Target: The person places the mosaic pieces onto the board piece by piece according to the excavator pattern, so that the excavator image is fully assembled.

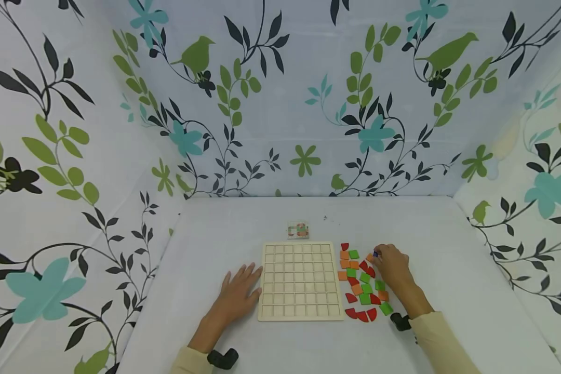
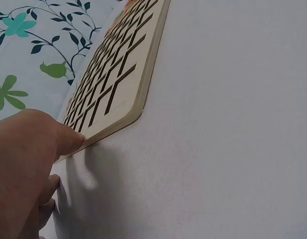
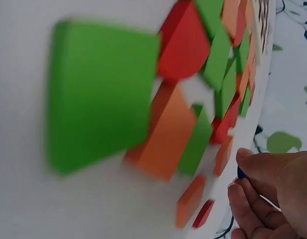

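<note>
Head view, right of centre: a blue piece [image 1: 376, 254] is being pinched by the right hand [image 1: 392, 266]; a light grip, clear of neighbouring tiles [image 1: 365, 299], is being called for. Small and dark, it is being mostly hidden. Lower centre, a pale gridded board [image 1: 301, 284] is being touched by the outstretched left hand [image 1: 236, 295].

Enclosed by pale walls [image 1: 285, 119] patterned with leaves [image 1: 38, 150], birds [image 1: 451, 52] and flowers [image 1: 185, 139]; furnished with a white table [image 1: 234, 223]; softly lit.
</note>
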Demonstrator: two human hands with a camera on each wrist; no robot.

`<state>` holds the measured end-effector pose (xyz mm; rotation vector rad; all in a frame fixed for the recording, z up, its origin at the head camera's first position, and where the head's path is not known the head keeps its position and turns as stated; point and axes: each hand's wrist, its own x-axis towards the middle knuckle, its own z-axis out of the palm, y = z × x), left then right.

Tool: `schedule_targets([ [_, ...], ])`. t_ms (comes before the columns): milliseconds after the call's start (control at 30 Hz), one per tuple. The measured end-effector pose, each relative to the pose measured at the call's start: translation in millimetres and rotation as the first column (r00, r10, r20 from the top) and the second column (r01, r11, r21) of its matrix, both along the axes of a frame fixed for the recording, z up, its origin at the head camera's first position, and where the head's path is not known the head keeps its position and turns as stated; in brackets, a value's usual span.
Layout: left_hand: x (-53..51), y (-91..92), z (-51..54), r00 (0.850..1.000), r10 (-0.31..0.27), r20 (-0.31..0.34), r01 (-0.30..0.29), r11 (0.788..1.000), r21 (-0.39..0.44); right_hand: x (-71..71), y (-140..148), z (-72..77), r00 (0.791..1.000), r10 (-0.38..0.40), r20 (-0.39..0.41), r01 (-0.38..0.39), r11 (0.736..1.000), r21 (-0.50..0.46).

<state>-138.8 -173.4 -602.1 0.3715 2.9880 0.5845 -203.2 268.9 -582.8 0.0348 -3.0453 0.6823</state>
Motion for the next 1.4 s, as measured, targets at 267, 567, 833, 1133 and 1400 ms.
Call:
schedule_targets([
  [267, 0.5, 1.9, -3.4, 1.000, -0.002, 0.006, 0.002, 1.000, 0.008, 3.4, -46, 7.6, 0.996, 0.091, 0.012, -0.090, 0.994, -0.058],
  [567, 2.6, 2.3, -5.4, 1.000, 0.015, 0.007, -0.016, 0.999, 0.043, 13.0, -92, 4.2, 0.977, 0.212, 0.031, -0.208, 0.974, -0.087],
  [833, 2.2, 2.2, -10.2, 1.000, 0.018, 0.007, -0.018, 0.999, 0.048, 15.2, -106, 0.5, 0.974, 0.204, 0.095, -0.192, 0.974, -0.119],
  [1133, 2.1, 0.8, -12.2, 1.000, 0.014, -0.009, -0.013, 0.999, 0.053, 10.9, -105, -5.0, 0.972, 0.222, 0.075, -0.210, 0.967, -0.142],
  [1400, 2.1, 1.1, -10.3, 1.000, 0.005, -0.029, -0.004, 0.999, 0.052, 8.2, -103, -7.1, 0.972, 0.213, 0.095, -0.195, 0.967, -0.164],
])
